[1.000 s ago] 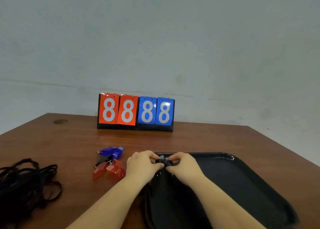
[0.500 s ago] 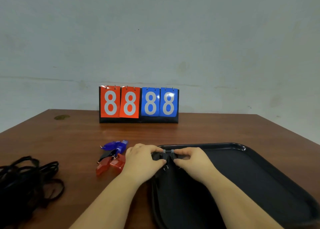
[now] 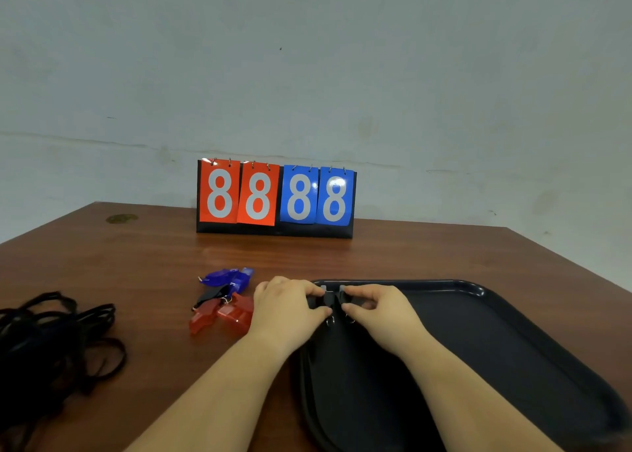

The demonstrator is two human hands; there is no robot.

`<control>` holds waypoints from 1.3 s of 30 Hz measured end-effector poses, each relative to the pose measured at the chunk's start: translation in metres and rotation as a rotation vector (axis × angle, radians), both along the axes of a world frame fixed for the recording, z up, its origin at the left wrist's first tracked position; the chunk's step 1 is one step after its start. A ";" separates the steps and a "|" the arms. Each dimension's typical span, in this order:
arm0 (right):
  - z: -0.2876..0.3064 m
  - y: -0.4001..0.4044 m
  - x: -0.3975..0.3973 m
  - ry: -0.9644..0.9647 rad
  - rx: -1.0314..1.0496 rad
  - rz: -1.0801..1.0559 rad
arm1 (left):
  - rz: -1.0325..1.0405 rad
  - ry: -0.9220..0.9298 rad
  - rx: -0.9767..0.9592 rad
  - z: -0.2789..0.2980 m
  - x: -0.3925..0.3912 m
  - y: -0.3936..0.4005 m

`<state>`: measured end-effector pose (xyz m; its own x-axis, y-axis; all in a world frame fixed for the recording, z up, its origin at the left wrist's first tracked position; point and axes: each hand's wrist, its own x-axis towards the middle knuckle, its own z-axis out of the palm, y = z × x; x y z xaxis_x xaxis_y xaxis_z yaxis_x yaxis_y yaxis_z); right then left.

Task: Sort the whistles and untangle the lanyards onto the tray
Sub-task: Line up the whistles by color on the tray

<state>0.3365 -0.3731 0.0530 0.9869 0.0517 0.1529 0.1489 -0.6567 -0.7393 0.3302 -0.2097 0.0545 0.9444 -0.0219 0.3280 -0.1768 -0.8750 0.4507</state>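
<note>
**Two black whistles set side by side on the tray**

On the black tray (image 3: 513,332), the left hand (image 3: 287,309) and right hand (image 3: 379,309) each pinch a black whistle (image 3: 323,301) at the far left corner. Tangled black lanyards (image 3: 51,342) lie left on the counter (image 3: 136,263); red whistles (image 3: 225,313), blue whistles (image 3: 229,277), then the scoreboard (image 3: 275,198).

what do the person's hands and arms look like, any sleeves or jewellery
Both forearms are bare up to the bottom edge of the picture, with no sleeves in view. The left hand and the right hand wear no gloves, and no rings, watch or bracelets show.
</note>
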 end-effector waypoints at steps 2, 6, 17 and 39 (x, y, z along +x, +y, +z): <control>0.000 0.001 -0.001 0.003 0.010 -0.010 | 0.003 -0.015 -0.017 0.001 -0.001 0.001; 0.003 0.003 -0.008 -0.034 -0.023 -0.058 | 0.033 -0.074 -0.099 0.012 -0.009 0.011; 0.043 0.064 -0.012 -0.048 -0.163 0.164 | 0.170 0.093 -0.238 0.049 -0.013 0.120; 0.019 0.131 0.011 -0.028 -0.137 0.154 | 0.084 0.256 -0.342 0.011 -0.001 0.147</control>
<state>0.3474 -0.2425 0.0721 0.9612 0.2239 0.1612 0.2745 -0.7185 -0.6391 0.3296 -0.0631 0.0657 0.9901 0.1276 0.0579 0.0438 -0.6743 0.7371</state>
